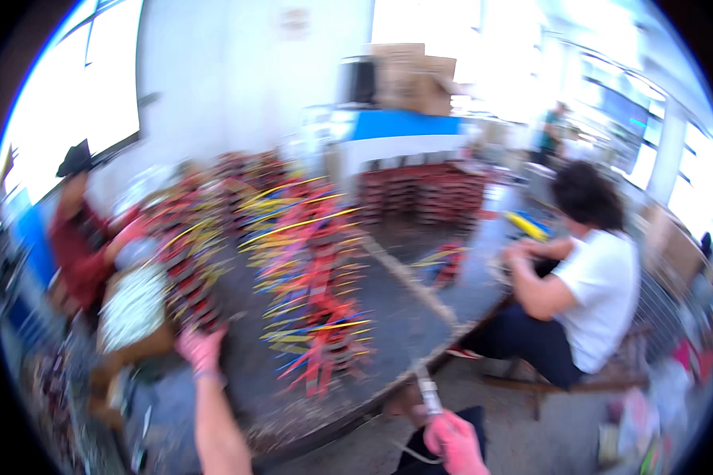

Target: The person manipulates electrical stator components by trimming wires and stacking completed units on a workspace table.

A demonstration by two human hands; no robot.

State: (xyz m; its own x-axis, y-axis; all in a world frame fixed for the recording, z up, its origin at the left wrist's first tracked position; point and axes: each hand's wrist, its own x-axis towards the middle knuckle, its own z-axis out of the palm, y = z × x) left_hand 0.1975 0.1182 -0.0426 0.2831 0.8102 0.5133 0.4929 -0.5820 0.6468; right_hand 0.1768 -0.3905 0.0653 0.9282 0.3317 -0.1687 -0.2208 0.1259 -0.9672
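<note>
The picture is smeared by motion. My left hand (201, 349), in a pink glove, is at the near end of a row of stacked dark and red parts (188, 289); its fingers are too blurred to show whether they grip one. In my right hand (455, 441), also pink-gloved, is a slim white hand tool (428, 389), gripped near the table's front edge and pointing up. A thin pale cord (417, 453) runs beside that hand. Between the hands, farther in, a long stack of red parts with yellow and blue wires (318, 277) lies on the dark table (408, 317).
A box of pale thin strips (137, 307) stands at the left, near a person in a dark hat (78, 226). At the right sits a person in a white shirt (590, 293). More red stacks (424, 194) and cardboard boxes (412, 77) are at the back.
</note>
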